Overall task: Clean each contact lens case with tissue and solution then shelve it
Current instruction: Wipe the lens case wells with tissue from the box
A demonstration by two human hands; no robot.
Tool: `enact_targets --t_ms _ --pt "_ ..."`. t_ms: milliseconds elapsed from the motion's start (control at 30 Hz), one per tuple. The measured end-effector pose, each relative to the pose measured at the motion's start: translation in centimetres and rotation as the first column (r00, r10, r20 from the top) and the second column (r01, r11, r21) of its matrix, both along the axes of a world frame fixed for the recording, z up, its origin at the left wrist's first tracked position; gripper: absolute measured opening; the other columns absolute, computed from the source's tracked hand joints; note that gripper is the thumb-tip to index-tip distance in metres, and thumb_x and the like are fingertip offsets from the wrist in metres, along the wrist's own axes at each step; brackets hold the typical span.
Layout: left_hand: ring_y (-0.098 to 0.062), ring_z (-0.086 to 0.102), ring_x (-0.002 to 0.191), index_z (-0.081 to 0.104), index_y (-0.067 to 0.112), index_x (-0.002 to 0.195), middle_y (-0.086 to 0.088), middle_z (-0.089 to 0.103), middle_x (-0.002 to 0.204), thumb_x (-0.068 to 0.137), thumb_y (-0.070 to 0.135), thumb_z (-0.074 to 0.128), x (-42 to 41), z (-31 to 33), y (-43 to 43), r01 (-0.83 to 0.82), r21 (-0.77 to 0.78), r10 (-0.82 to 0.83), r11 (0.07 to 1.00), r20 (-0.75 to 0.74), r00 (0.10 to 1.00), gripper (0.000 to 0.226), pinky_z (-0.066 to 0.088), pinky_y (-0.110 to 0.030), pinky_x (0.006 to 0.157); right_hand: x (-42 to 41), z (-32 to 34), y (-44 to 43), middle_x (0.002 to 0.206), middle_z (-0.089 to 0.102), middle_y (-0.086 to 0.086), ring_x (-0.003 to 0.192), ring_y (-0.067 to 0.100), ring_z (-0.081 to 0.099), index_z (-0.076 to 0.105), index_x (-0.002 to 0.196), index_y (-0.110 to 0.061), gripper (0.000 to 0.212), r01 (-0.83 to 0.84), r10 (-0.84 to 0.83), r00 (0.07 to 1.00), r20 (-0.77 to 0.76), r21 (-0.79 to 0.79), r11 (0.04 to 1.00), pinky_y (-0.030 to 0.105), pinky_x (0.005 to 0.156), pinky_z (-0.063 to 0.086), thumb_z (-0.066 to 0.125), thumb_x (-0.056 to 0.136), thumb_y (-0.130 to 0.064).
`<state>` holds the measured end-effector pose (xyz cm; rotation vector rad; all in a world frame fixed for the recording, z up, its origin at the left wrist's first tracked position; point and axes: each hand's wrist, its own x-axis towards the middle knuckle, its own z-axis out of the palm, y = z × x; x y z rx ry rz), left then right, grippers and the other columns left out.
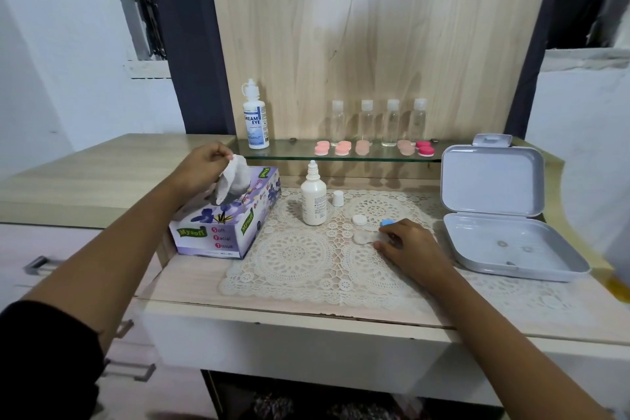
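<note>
Left hand (pixel 204 160) pinches a crumpled white tissue (pixel 235 181); right hand (pixel 405 245) grips the clear plastic lens case (pixel 362 237); a careless swing could topple the uncapped white solution bottle (pixel 313 204) between them.

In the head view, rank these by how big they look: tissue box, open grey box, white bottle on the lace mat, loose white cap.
1. open grey box, lid counted
2. tissue box
3. white bottle
4. white cap
None look alike.

Purple floral tissue box (pixel 218 235), cream lace doily (pixel 296 259), 5 pink cases (pixel 342 148) (1 magenta).
</note>
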<state>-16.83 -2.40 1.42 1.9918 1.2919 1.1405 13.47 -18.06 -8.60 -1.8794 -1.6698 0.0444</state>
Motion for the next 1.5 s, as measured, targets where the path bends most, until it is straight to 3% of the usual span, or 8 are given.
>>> enact_targets --t_ms 167,433,533,667,800,967,1233,1500 --pt "-0.022 0.053 0.084 0.053 0.024 0.082 -0.005 0.058 0.085 0.092 0.013 0.045 0.8 1.4 -0.9 0.049 -0.033 -0.038 0.998 0.277 0.96 0.017 0.042 -0.03 0.07 0.0 -0.1 0.0 0.104 0.061 0.008 0.097 0.023 0.052 0.064 0.112 -0.013 0.03 0.009 -0.009 1.0 0.001 0.005 1.0 0.023 0.074 0.03 0.062 0.087 -0.03" --pt "-0.009 0.051 0.067 0.048 0.024 0.082 0.004 0.055 0.081 0.097 0.011 0.043 5.5 2.8 -5.0 0.165 0.032 -0.167 0.986 0.305 0.938 0.021 0.044 -0.019 0.053 0.0 -0.1 -0.2 0.104 0.061 0.008 0.096 0.022 0.052 0.065 0.109 -0.012 0.028 0.006 -0.006 1.0 0.003 0.017 1.0 0.024 0.073 0.031 0.062 0.087 -0.03" --pt "-0.01 0.049 0.068 0.052 0.023 0.086 0.003 0.056 0.083 0.097 0.008 0.044 7.0 1.3 -6.5 0.229 0.006 -0.224 0.973 0.238 0.945 0.02 0.04 -0.021 0.057 -0.1 0.0 -0.2 0.103 0.061 0.008 0.096 0.022 0.052 0.065 0.109 -0.012 0.029 0.002 -0.002 1.0 0.0 0.021 1.0 0.024 0.074 0.032 0.062 0.087 -0.03" --pt "-0.011 0.041 0.062 0.052 0.02 0.098 0.005 0.05 0.083 0.099 0.016 0.04 10.1 -2.1 -8.4 0.295 -0.028 -0.296 0.955 -0.034 0.955 0.013 0.035 -0.021 0.053 -0.1 0.1 -0.3 0.106 0.062 0.009 0.098 0.023 0.053 0.065 0.112 -0.012 0.03 -0.004 0.004 1.0 -0.005 0.017 1.0 0.027 0.079 0.037 0.062 0.087 -0.029" --pt "-0.013 0.049 0.08 0.051 0.015 0.107 -0.002 0.054 0.105 0.1 0.015 0.034 13.1 -5.5 -9.0 0.338 -0.087 -0.349 0.937 -0.224 0.91 0.018 0.039 -0.02 0.06 -0.1 0.0 -0.2 0.103 0.061 0.009 0.096 0.024 0.053 0.065 0.111 -0.011 0.03 -0.002 0.002 1.0 -0.016 0.019 1.0 0.03 0.081 0.039 0.063 0.086 -0.029" --pt "-0.013 0.047 0.103 0.05 0.02 0.109 -0.003 0.054 0.121 0.096 0.009 0.039 15.0 -8.1 -8.0 0.374 -0.135 -0.397 0.917 -0.25 0.883 0.021 0.034 -0.023 0.077 -0.1 -0.1 -0.1 0.099 0.06 0.009 0.093 0.025 0.052 0.066 0.108 -0.009 0.029 -0.005 0.006 1.0 -0.026 0.026 1.0 0.031 0.079 0.039 0.063 0.086 -0.027" --pt "-0.012 0.052 0.09 0.057 0.012 0.094 0.005 0.055 0.093 0.087 0.009 0.058 15.7 -9.3 -7.4 0.352 0.06 -0.332 0.934 -0.213 0.919 0.008 0.034 -0.014 0.07 0.0 -0.3 0.1 0.096 0.06 0.011 0.091 0.027 0.052 0.069 0.099 -0.006 0.023 -0.011 0.014 0.998 -0.058 0.045 0.999 0.032 0.077 0.039 0.064 0.084 -0.023" --pt "-0.016 0.055 0.093 0.073 0.009 0.098 0.002 0.058 0.099 0.089 0.03 0.054 14.9 -10.4 -6.9 0.436 0.214 -0.33 0.874 -0.397 0.856 0.029 0.046 -0.035 0.082 0.2 -0.6 0.3 0.094 0.06 0.009 0.09 0.026 0.053 0.069 0.098 -0.009 0.021 -0.02 0.024 0.998 -0.058 0.064 0.998 0.033 0.078 0.042 0.065 0.084 -0.023"
